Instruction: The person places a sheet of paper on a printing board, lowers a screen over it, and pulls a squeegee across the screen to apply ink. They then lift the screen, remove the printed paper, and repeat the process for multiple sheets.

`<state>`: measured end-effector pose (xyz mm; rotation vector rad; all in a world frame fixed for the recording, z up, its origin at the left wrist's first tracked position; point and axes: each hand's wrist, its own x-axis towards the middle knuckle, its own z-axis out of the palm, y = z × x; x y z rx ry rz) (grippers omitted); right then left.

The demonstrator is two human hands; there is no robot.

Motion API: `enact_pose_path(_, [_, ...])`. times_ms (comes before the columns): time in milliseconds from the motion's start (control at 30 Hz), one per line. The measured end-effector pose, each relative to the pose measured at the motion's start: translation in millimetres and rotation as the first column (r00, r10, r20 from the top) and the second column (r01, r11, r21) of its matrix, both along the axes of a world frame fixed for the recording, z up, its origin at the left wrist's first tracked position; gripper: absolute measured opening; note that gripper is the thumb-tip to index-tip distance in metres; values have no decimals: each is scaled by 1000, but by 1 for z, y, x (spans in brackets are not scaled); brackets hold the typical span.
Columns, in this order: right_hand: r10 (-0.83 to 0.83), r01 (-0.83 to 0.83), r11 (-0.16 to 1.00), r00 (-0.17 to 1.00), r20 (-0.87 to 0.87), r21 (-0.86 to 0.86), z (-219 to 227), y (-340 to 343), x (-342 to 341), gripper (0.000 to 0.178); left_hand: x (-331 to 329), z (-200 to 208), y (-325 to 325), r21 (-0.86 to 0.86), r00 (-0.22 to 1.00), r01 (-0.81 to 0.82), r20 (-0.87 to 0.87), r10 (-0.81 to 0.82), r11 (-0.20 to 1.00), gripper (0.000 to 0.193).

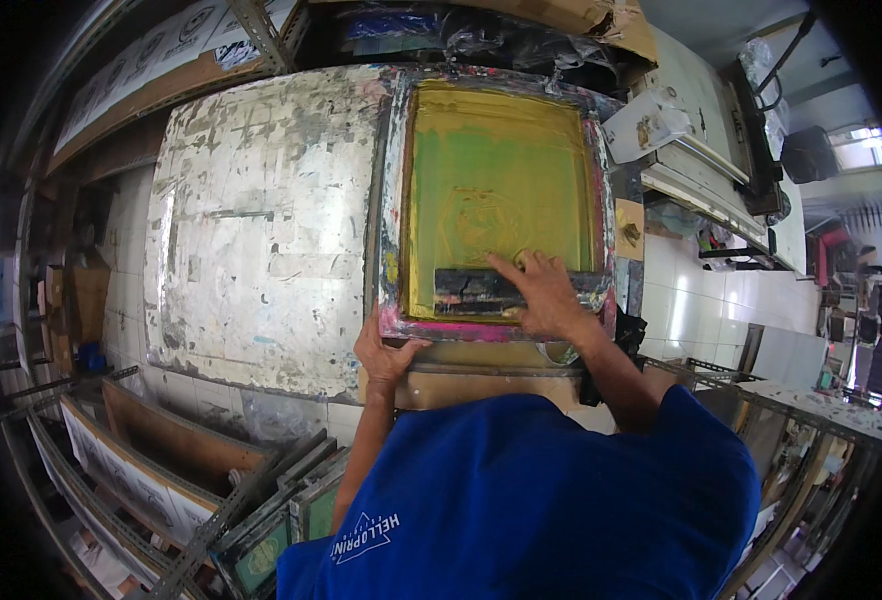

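Observation:
A silk-screen frame [393, 190] lies in front of me, its edges smeared with pink, white and dark ink. Yellow-green ink covers its mesh [501, 150], where a faint round design shows. Near the frame's close end, a dark squeegee [471, 287] lies crosswise on the mesh. My right hand [551, 298] grips the squeegee from above, the index finger stretched along its far side. At the close left corner of the frame, my left hand [383, 352] holds the edge, thumb along the near side; its other fingers are partly hidden.
A worn, ink-stained white board [261, 230] stretches left of the frame. A white container [649, 125] stands at the far right corner. Metal racks with more screens [256, 565] stand close by on the left. Plastic-wrapped things [471, 35] lie beyond the frame.

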<state>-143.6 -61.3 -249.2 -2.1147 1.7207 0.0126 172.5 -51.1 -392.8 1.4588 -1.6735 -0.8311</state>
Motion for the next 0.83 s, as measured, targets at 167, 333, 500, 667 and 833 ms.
enact_pose_path(167, [-52, 51, 998, 998, -27, -23, 11, 3, 14, 92, -1, 8, -2, -73, 999, -14, 30, 16, 997, 94])
enact_pose_path(333, [-79, 78, 974, 997, 6, -211, -22, -42, -9, 84, 0, 2, 0, -118, 993, -21, 116, 35, 993, 99])
enact_pose_path(500, [-78, 51, 948, 994, -73, -316, -35, -149, -51, 83, -1, 5, 0, -55, 998, -9, 65, 12, 998, 102])
enact_pose_path(667, [-94, 56, 932, 992, -90, -359, -53, -245, -92, 88, 1, 5, -1, -30, 993, 27, 116, -23, 999, 107])
enact_pose_path(833, [-70, -7, 933, 977, -201, -360, -58, -293, -107, 96, -2, 3, -2, 63, 964, 27, -265, -9, 998, 119])
